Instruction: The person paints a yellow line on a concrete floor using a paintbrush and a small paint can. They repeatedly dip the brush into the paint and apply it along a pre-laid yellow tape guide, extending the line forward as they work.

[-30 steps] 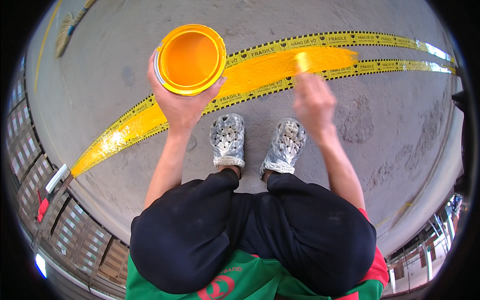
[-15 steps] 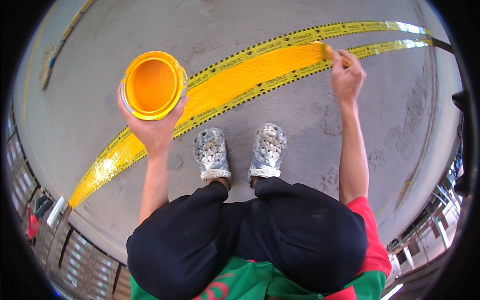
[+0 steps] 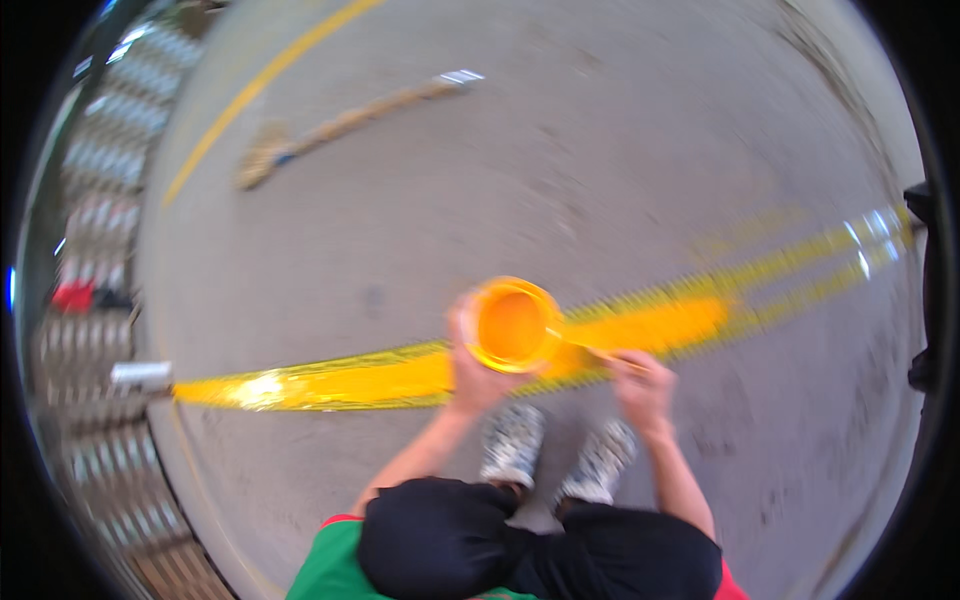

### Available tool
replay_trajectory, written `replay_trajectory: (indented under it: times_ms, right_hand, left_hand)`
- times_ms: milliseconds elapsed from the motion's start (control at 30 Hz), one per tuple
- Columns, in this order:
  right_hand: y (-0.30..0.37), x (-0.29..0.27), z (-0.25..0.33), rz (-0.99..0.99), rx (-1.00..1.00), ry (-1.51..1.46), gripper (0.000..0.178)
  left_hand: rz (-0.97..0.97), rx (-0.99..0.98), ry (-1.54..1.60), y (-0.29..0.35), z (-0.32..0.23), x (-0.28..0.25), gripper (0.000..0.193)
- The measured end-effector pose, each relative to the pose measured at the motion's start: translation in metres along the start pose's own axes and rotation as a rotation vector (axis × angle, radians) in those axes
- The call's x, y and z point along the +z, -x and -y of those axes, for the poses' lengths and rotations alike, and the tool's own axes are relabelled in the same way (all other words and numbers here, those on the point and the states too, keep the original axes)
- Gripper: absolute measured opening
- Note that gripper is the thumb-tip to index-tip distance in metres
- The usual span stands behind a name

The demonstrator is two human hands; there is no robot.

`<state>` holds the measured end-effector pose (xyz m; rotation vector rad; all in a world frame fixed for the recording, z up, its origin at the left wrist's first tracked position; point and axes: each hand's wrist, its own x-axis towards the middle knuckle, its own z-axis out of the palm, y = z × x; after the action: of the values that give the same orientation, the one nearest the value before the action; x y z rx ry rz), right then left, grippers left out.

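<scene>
My left hand (image 3: 474, 378) is closed around an open can (image 3: 552, 312) of orange-yellow paint (image 3: 512, 326), its mouth facing up. In my right hand (image 3: 645, 388) is a paintbrush (image 3: 600, 354), held by its handle and pointing left toward the can. The bristle end is at the can's right rim, too blurred to tell whether it touches. Beneath both hands, a wet yellow stripe (image 3: 350, 384) runs across the grey floor between two strips of yellow-and-black tape (image 3: 785, 266). The stripe's paint stops right of my right hand; bare floor lies between the tapes beyond.
A broom (image 3: 360, 120) lies on the floor at the far left, near a thin yellow line (image 3: 262, 80). My patterned clogs (image 3: 512, 445) stand just on the near side of the stripe. A white object (image 3: 142, 375) sits by the stripe's left end, beside stacked slatted pallets (image 3: 105, 480).
My right hand has drawn the brush back from the stripe's right end to the can. The whole view has swung, bringing the broom fully in; the can now appears nearer the middle.
</scene>
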<state>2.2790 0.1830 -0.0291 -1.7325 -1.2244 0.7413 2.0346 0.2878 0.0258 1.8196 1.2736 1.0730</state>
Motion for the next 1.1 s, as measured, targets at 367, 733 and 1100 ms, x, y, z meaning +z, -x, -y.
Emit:
replay_trajectory:
  times_ms: [367,733,1100]
  right_hand:
    - [-0.096,-0.166,-0.112,-0.391,-0.155,0.826,0.021]
    - [-0.021,-0.037,-0.019,0.032,0.261,-0.240,0.010]
    - [-0.110,-0.169,-0.121,-0.475,0.019,0.677,0.016]
  left_hand:
    - [-0.025,0.054,-0.030,0.001,-0.008,-0.004,0.107]
    - [-0.053,0.050,-0.037,-0.001,-0.006,0.001,0.105]
    - [0.013,0.030,-0.051,0.010,0.016,-0.002,0.101]
